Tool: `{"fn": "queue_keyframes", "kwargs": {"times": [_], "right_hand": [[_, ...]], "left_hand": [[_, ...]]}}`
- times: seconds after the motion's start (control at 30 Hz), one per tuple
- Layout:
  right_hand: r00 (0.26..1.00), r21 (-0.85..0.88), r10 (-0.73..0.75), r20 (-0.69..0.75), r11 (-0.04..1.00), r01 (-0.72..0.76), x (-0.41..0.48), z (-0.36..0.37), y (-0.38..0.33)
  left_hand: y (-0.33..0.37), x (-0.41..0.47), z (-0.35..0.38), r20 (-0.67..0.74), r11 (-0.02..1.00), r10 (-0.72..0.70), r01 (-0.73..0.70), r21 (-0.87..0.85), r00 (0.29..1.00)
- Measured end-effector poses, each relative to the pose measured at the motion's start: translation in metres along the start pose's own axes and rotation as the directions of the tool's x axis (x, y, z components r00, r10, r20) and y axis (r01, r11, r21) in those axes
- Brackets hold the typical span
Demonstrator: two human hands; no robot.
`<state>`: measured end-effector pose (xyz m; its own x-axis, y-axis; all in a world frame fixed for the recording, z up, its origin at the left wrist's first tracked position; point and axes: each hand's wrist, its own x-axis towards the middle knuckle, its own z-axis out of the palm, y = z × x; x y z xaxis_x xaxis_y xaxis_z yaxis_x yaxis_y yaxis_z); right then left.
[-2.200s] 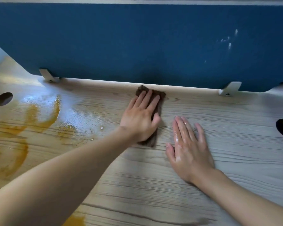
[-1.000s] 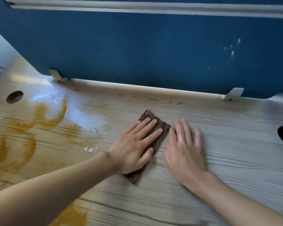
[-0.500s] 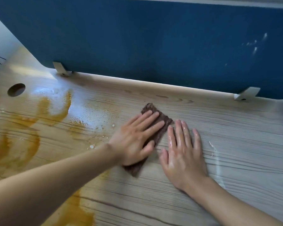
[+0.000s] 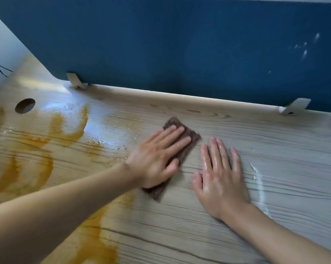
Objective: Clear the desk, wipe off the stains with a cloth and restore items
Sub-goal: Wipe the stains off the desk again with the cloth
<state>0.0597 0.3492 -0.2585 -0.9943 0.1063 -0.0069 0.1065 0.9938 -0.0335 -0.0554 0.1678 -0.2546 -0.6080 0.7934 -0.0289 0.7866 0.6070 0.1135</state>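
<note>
A brown cloth [image 4: 192, 137] lies flat on the wooden desk [image 4: 275, 145] near its middle. My left hand [image 4: 157, 157] presses down on the cloth with straight, spread fingers and hides most of it. My right hand [image 4: 221, 178] rests flat on the bare desk just right of the cloth, wet and shiny, fingers straight. Orange-brown stains [image 4: 46, 141] smear the left part of the desk, with a wet sheen beside them and another orange patch [image 4: 96, 244] at the near edge.
A blue partition panel [image 4: 179, 44] stands along the desk's far edge on two white brackets [image 4: 76, 81]. A round cable hole [image 4: 25, 105] is at the far left. A thin whitish streak [image 4: 258, 180] runs down the desk right of my right hand.
My left hand pulled the cloth back from the far edge toward me and tilted it, then held it almost in place. My right hand stayed flat beside it. The view shifted left.
</note>
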Motion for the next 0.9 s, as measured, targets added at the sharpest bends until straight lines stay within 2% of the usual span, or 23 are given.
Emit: {"fn": "queue_keyframes", "kwargs": {"times": [0.03, 0.1, 0.17, 0.2, 0.27, 0.33, 0.4, 0.47, 0.5, 0.57, 0.63, 0.7, 0.77, 0.83, 0.9], "right_hand": [[1.000, -0.001, 0.000, 0.002, 1.000, 0.000, 0.000, 0.000, 0.000], [1.000, -0.003, 0.005, 0.002, 1.000, -0.005, -0.002, -0.001, 0.000], [1.000, -0.012, 0.005, 0.007, 1.000, -0.005, -0.001, 0.000, 0.001], [1.000, -0.010, 0.006, 0.007, 1.000, -0.006, -0.001, 0.000, 0.000], [1.000, 0.006, 0.007, 0.000, 1.000, -0.007, -0.001, 0.000, 0.001], [1.000, 0.005, 0.008, -0.006, 1.000, -0.008, 0.000, 0.000, 0.000], [1.000, -0.002, 0.005, 0.003, 1.000, -0.005, -0.001, 0.000, 0.000], [1.000, -0.009, 0.002, -0.003, 1.000, -0.002, 0.000, 0.001, 0.001], [1.000, -0.014, 0.001, 0.000, 1.000, -0.001, -0.001, 0.000, 0.001], [1.000, -0.020, 0.003, 0.010, 1.000, -0.003, -0.002, -0.001, 0.001], [1.000, -0.020, 0.004, 0.005, 1.000, -0.004, -0.001, 0.000, 0.002], [1.000, -0.022, 0.000, 0.019, 1.000, 0.001, -0.002, 0.001, 0.000], [1.000, -0.020, 0.012, 0.021, 1.000, -0.012, 0.000, 0.002, 0.001], [1.000, -0.030, 0.003, 0.024, 1.000, -0.002, 0.000, -0.001, 0.000], [1.000, -0.026, -0.028, -0.013, 0.999, 0.028, -0.004, -0.007, -0.006]], "left_hand": [[-0.013, 0.017, -0.001, -0.036, 0.994, -0.105, 0.105, 0.005, 0.994], [-0.034, 0.045, -0.006, -0.040, 0.933, -0.360, 0.360, -0.008, 0.932], [-0.031, 0.052, -0.002, -0.036, 0.889, -0.458, 0.458, -0.020, 0.888], [-0.021, 0.044, -0.002, -0.058, 0.899, -0.438, 0.438, -0.010, 0.897], [0.009, 0.010, 0.001, -0.098, 0.962, -0.271, 0.273, 0.012, 0.958], [0.035, -0.027, 0.003, -0.057, 0.997, -0.083, 0.083, -0.002, 0.995], [0.033, -0.038, 0.002, 0.010, 1.000, 0.013, -0.013, -0.027, 1.000], [0.014, -0.020, 0.000, -0.003, 0.999, -0.038, 0.038, -0.009, 0.999], [0.003, -0.004, -0.001, -0.024, 0.991, -0.132, 0.131, -0.007, 0.991], [-0.016, 0.022, -0.007, -0.015, 0.928, -0.373, 0.373, -0.021, 0.928], [-0.012, 0.030, -0.002, -0.030, 0.885, -0.466, 0.466, -0.019, 0.884], [0.011, 0.008, 0.000, -0.076, 0.918, -0.395, 0.396, -0.006, 0.915], [0.042, -0.031, 0.006, -0.110, 0.978, -0.209, 0.208, -0.015, 0.972], [0.053, -0.059, 0.008, -0.045, 0.998, -0.050, 0.048, -0.037, 0.998], [0.036, -0.053, 0.006, -0.020, 0.999, -0.045, 0.044, -0.031, 0.999]]}}
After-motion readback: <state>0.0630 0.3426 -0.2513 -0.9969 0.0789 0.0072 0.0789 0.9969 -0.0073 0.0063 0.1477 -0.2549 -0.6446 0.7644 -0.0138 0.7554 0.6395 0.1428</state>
